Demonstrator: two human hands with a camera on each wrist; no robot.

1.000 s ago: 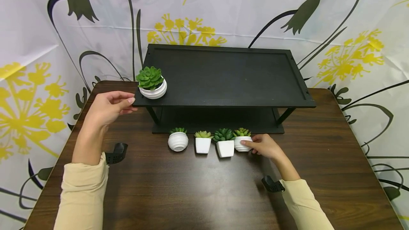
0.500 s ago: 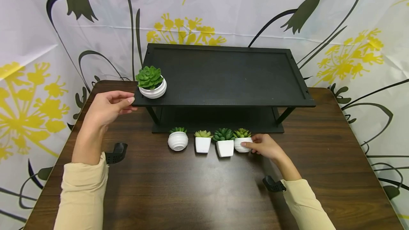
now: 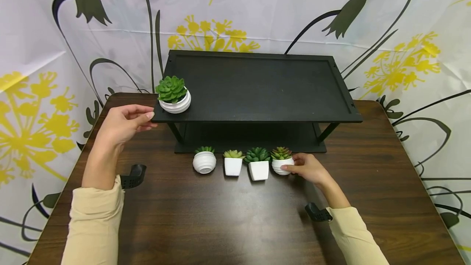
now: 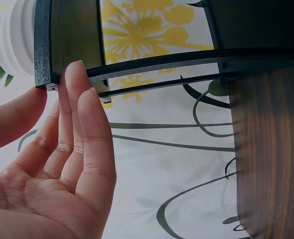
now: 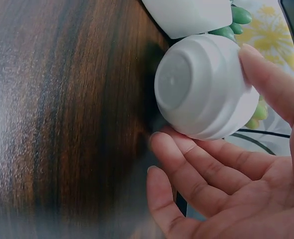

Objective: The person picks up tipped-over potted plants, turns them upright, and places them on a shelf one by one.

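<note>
My left hand [image 3: 126, 124] is at the front left corner of a black two-tier shelf [image 3: 254, 87]. In the left wrist view the thumb touches the shelf edge [image 4: 43, 55] and the fingertips lie under the board. My right hand [image 3: 308, 169] holds a small succulent in a round white pot [image 3: 282, 166], at the right end of a row before the shelf. In the right wrist view the white pot [image 5: 202, 87] lies between thumb and fingers, its base visible. Close on its left is a dark green succulent in a square white pot [image 3: 259, 170].
A larger green succulent in a white pot [image 3: 175, 100] stands on the shelf's left front corner. On the brown table [image 3: 220, 224] are also a square-potted succulent [image 3: 233, 167] and a round-potted one [image 3: 204, 162]. A patterned cloth [image 3: 272, 7] hangs behind.
My right hand has shifted the round-potted succulent slightly right, opening a small gap beside the square pot. The pot has tilted, and more of its plant shows. The left hand stays put.
</note>
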